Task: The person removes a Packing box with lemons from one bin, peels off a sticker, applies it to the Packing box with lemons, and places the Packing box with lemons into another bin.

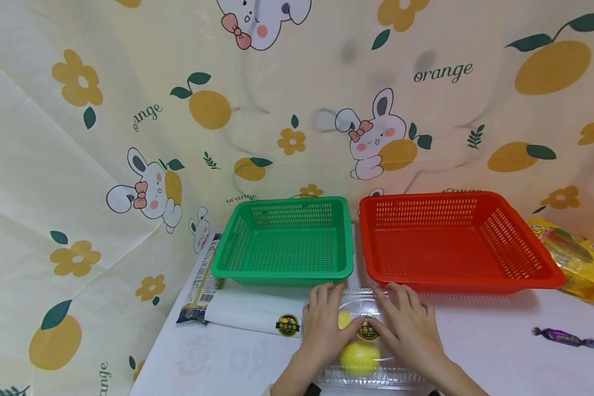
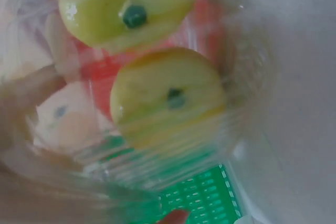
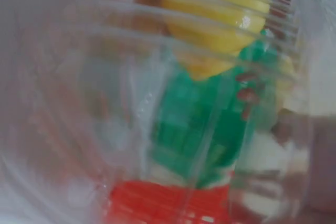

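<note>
A clear plastic box (image 1: 348, 379) with a ribbed rim stands at the table's front edge. Round yellow fruits (image 1: 359, 358) show through it, and a black-and-gold label (image 1: 368, 330) sits on its lid. My left hand (image 1: 325, 324) rests on the lid's left side, my right hand (image 1: 410, 329) on its right. Both have fingers spread toward the far edge and thumbs at the label. In the left wrist view, two fruits (image 2: 167, 100) with dark green stem ends appear through the plastic. The right wrist view shows one fruit (image 3: 215, 19) behind the ribbed wall.
Behind the box are a green basket (image 1: 282, 275) and a red basket (image 1: 455, 283). A white item (image 1: 247, 313) with a similar label lies left, beside a printed packet (image 1: 198, 291). At right are a yellow bag (image 1: 589, 264) and a purple wrapped candy (image 1: 564, 337). A patterned curtain (image 1: 287, 82) hangs behind.
</note>
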Demonstrator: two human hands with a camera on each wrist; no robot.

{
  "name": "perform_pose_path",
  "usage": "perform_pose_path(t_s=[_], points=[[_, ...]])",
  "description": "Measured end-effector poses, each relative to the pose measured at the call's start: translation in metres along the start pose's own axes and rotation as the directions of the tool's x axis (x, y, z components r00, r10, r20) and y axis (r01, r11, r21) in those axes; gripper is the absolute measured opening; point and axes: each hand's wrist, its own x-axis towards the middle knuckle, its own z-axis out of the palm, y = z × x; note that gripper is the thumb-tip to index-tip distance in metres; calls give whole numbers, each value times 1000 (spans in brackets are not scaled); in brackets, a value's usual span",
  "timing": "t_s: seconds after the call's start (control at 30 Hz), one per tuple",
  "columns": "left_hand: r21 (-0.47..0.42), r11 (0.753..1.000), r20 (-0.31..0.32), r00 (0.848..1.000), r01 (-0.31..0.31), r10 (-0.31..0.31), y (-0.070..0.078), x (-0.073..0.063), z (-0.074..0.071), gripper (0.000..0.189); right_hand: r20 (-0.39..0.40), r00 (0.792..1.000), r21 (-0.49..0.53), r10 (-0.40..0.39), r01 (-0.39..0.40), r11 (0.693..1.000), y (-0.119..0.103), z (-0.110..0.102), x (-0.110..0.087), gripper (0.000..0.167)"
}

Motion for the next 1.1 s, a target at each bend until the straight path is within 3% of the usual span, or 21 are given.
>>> perform_pose_path(t_s=[0.13,0.37,0.6,0.9,1.1], points=[[-101,995,7,1000,17,-16,-6,0,0,74,0,1000,3,2,-2,1000,-1,-1,1,65],[-192,981,47,999,-12,21,-15,1,-4,75,46,999,13,11,-12,1000,1,-5,1,66],[-281,955,164,985,99,-54,-24,0,-15,87,91,994,79,53,-61,995,8,-10,-5,66],[-355,932,193,981,72,-2,-37,-4,-22,88,8,1000,202,28,-29,979,21,-12,-13,69],[-432,900,166,986,56,18,-44,-9,-23,87,-16,999,260,40,-34,965,29,-16,-16,68]])
